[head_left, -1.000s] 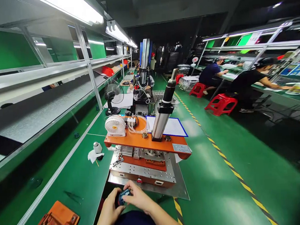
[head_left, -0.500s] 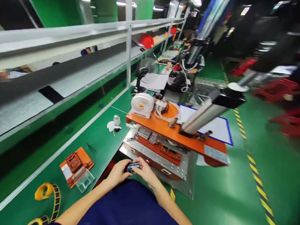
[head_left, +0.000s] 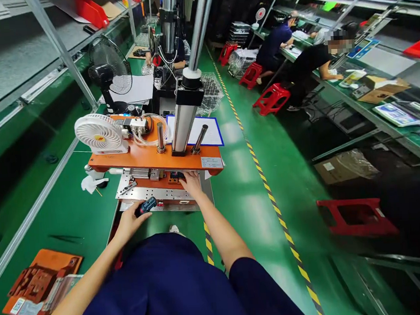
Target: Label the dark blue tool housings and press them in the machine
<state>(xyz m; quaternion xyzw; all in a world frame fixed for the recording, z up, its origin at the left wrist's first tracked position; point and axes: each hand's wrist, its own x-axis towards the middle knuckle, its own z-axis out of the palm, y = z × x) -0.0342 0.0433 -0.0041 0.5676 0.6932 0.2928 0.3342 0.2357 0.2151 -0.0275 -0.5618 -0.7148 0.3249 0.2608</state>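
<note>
My left hand [head_left: 131, 221] is closed around a small dark-blue and black device [head_left: 148, 205], holding it by one end in front of the press. My right hand [head_left: 193, 184] reaches under the orange top plate [head_left: 143, 158]. Its fingers are on a small dark part [head_left: 176, 174] that sits in the orange fixture [head_left: 172, 181]; the fingertips are partly hidden, and they appear to grip it. Below the fixture lies a perforated metal base [head_left: 163, 193]. A thick cylinder [head_left: 185, 128] rises from the top plate.
A white fan [head_left: 101, 134] stands on the press, a black fan [head_left: 110, 71] behind it. Tweezers [head_left: 65, 238] and an orange jig [head_left: 41, 281] lie on the green bench at left. Red stools [head_left: 272, 99] and seated people are across the striped aisle.
My view has swung right. My hands have parted: the left keeps a dark device, while the right has let go and moved forward into the press, onto a dark part in the fixture.
</note>
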